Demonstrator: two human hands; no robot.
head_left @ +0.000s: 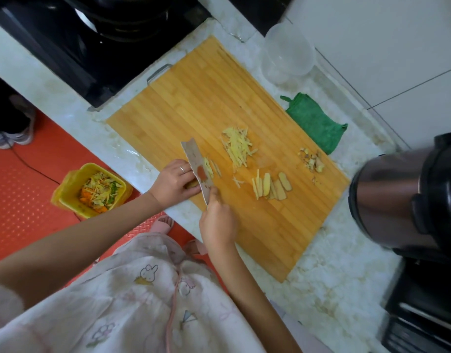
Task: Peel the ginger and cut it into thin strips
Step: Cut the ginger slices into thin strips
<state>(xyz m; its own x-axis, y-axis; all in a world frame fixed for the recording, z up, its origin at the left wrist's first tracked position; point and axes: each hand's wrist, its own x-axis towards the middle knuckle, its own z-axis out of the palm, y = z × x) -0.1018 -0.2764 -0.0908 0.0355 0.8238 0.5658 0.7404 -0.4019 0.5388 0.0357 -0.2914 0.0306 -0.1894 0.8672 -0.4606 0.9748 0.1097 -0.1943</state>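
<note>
Two grips share this cut: my right hand (pixel 216 220) wraps the handle of the broad grey cleaver (pixel 197 167), and my left hand (pixel 174 180) curls over a small yellow-brown ginger piece (pixel 192 184) at the near-left edge of the striped bamboo cutting board (pixel 194 98). My fingers lie just beside the blade, so I judge a slip on so small a piece could nick them. Strips cut this near the edge may spill onto the pale marble counter (pixel 334 263). The pale-yellow pile of ginger strips (pixel 238 146) and the flat ginger slices (pixel 270 186) lie further right, apart from the blade.
</note>
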